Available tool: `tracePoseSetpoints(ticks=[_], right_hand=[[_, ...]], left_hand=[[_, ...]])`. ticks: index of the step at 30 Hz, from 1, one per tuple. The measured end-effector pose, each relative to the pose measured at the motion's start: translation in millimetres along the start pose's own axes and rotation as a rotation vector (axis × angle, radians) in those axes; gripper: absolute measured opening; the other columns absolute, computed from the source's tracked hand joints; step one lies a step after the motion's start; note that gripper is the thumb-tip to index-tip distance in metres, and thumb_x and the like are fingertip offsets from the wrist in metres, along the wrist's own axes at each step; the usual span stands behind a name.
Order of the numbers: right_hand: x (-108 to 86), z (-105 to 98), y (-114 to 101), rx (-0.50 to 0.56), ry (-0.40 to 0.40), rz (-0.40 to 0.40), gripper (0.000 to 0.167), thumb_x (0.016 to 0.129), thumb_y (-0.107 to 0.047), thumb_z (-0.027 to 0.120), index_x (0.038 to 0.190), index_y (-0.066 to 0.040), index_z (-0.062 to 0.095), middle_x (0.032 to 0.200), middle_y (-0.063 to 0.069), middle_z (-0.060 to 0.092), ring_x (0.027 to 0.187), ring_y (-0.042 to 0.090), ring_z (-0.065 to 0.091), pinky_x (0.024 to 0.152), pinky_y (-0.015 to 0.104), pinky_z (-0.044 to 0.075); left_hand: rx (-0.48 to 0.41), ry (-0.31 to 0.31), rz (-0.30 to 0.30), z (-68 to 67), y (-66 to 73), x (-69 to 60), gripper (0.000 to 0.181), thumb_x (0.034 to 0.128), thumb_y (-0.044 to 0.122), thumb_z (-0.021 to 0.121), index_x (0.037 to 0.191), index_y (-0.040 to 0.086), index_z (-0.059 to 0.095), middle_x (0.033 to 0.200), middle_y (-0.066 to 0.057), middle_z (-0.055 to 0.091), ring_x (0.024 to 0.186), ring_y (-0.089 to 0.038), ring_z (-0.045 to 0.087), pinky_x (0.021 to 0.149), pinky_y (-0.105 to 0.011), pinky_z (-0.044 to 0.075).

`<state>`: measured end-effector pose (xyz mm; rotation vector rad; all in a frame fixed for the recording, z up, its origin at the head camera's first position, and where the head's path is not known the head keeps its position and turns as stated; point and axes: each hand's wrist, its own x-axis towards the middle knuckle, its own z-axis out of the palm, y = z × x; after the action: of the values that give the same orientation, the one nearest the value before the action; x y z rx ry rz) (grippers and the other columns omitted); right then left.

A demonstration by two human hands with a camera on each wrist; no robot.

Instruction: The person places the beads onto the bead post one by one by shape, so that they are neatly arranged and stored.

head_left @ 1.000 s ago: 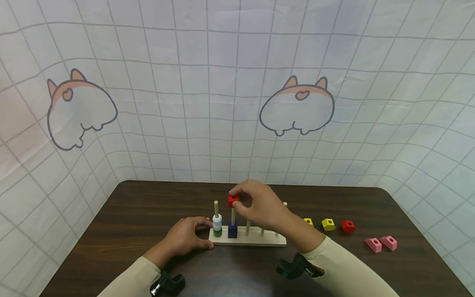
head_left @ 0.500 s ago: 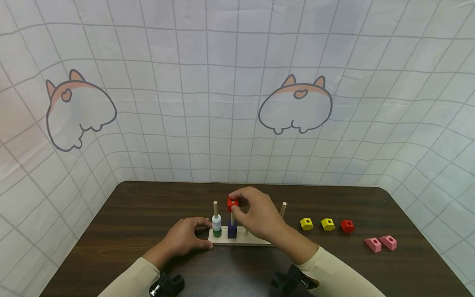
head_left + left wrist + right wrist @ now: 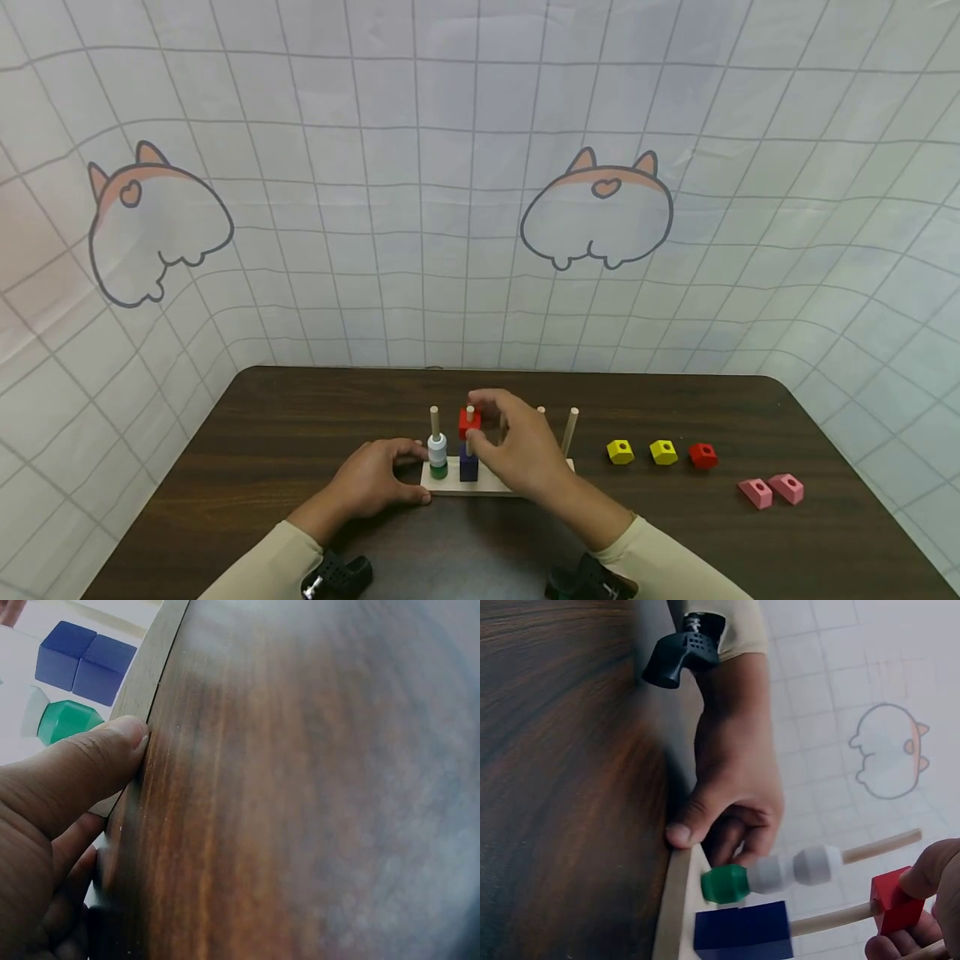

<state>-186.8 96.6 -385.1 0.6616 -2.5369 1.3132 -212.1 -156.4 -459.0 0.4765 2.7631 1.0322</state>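
My left hand (image 3: 371, 479) grips the left end of a pale wooden peg board (image 3: 491, 483), its thumb along the front edge. On the leftmost peg sit a green bead (image 3: 725, 883) and two white beads (image 3: 437, 450) above it. Two dark blue blocks (image 3: 82, 660) stand at the foot of the second peg. Higher on that peg is a red block (image 3: 467, 422), apart from the blue ones, with the peg tip poking out of its top. My right hand (image 3: 517, 446) pinches this red block between thumb and fingers. The right hand partly hides the other pegs.
To the right of the board lie two yellow blocks (image 3: 620, 452), a second red block (image 3: 703, 456) and two pink slanted blocks (image 3: 755, 493). The dark wooden table (image 3: 300, 400) ends at a white grid-patterned curtain (image 3: 375, 208).
My right hand has moved down with the red block, which has slid lower on the second peg, so the peg tip now shows above it. The left hand has stayed in place.
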Motion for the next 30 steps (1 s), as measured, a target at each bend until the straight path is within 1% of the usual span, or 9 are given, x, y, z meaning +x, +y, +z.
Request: tracePoseSetpoints(ticks=[5,10,14,20,27,30], right_hand=[[-4.0,5,6,0.067,-0.024,0.041,0.059,0.092,-0.008,0.074,0.145,-0.009,0.049,0.120,0.002,0.068,0.100,0.015,0.070,0.073,0.029,0.054],[-7.5,11,13,0.134,-0.014,0.064,0.071,0.091,-0.006,0.075,0.151,-0.009,0.037,0.119,0.003,0.069,0.099,0.016,0.071,0.081,0.032,0.058],[-10.1,16,19,0.158,-0.026,0.083,0.066,0.091,-0.004,0.074,0.148,-0.008,0.040,0.119,0.006,0.069,0.099,0.019,0.071,0.083,0.035,0.058],[-13.0,21,27,0.156,-0.048,0.106,0.057,0.092,-0.005,0.073,0.142,-0.007,0.045,0.122,0.011,0.068,0.102,0.024,0.071,0.084,0.037,0.059],[-14.8,24,30,0.155,-0.044,0.111,0.057,0.092,-0.005,0.073,0.142,-0.008,0.045,0.124,0.011,0.069,0.103,0.023,0.071,0.086,0.036,0.058],[-15.9,23,28,0.151,-0.038,0.107,0.059,0.092,-0.007,0.073,0.143,-0.007,0.043,0.125,0.011,0.069,0.105,0.024,0.071,0.087,0.038,0.058]], left_hand=[[0.000,0.001,0.001,0.7,-0.7,-0.5,0.051,0.0702,0.043,0.094,0.114,0.027,0.074,0.132,-0.004,0.068,0.123,-0.027,0.062,0.101,-0.054,0.047],[0.005,0.011,0.009,0.7,-1.7,-0.5,0.050,0.0698,0.043,0.095,0.113,0.028,0.074,0.132,-0.004,0.068,0.123,-0.027,0.062,0.101,-0.054,0.048],[0.007,0.013,0.011,0.5,-2.0,-0.6,0.050,0.0699,0.043,0.095,0.113,0.028,0.074,0.132,-0.004,0.068,0.123,-0.027,0.061,0.101,-0.054,0.048],[-0.001,0.008,0.015,0.1,-1.9,-1.0,0.050,0.0703,0.043,0.094,0.114,0.028,0.074,0.132,-0.003,0.068,0.123,-0.027,0.062,0.100,-0.054,0.048],[0.003,0.010,0.023,-0.2,-3.3,-0.5,0.050,0.0706,0.044,0.094,0.114,0.029,0.074,0.132,-0.003,0.068,0.123,-0.026,0.061,0.100,-0.054,0.048],[0.001,0.008,0.023,0.1,-3.6,-0.5,0.050,0.0706,0.044,0.094,0.114,0.029,0.074,0.132,-0.003,0.068,0.123,-0.026,0.061,0.100,-0.054,0.048]])
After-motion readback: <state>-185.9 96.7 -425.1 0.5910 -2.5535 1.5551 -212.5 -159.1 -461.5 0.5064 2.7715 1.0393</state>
